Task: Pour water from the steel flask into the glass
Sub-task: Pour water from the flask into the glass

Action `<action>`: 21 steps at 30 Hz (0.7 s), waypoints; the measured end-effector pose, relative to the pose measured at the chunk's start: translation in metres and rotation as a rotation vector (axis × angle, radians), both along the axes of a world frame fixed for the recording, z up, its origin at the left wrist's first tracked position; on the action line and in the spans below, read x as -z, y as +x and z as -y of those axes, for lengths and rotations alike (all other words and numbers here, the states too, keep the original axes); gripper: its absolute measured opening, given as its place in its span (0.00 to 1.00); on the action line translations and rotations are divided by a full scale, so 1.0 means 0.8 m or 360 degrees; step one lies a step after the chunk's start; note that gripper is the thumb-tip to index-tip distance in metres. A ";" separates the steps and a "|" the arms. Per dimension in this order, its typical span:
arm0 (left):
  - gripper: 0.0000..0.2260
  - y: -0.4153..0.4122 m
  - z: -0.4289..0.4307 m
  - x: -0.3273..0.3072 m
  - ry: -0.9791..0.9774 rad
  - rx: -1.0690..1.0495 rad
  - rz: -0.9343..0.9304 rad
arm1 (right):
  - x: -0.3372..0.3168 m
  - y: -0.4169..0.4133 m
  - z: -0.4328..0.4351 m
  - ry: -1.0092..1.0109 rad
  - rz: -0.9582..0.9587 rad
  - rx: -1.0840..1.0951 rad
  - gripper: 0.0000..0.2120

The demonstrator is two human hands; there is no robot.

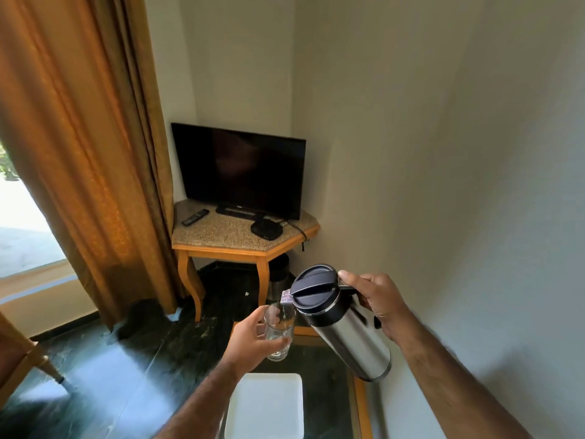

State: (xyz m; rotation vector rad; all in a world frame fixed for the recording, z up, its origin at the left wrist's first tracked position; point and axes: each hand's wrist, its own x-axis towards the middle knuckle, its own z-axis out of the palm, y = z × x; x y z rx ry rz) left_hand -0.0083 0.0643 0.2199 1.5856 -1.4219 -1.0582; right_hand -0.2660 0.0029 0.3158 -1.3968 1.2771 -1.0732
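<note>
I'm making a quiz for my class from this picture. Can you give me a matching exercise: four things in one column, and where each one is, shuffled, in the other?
Things:
1. flask
2. glass
3. remote
4. white plate

Places:
A. on the TV table
B. in the left hand
C. on the near table, below the hands
D. in the right hand, tilted

Pairs: 1-D, 2-B, 3-A, 4-C
</note>
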 end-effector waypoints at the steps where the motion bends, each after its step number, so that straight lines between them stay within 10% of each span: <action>1: 0.27 0.001 -0.001 -0.003 -0.0009 0.0000 0.0000 | -0.009 0.001 0.000 -0.0005 -0.0025 -0.0019 0.28; 21: 0.26 0.016 0.006 -0.049 -0.0115 -0.0001 -0.0094 | -0.106 0.035 0.009 -0.0159 -0.0465 -0.0124 0.28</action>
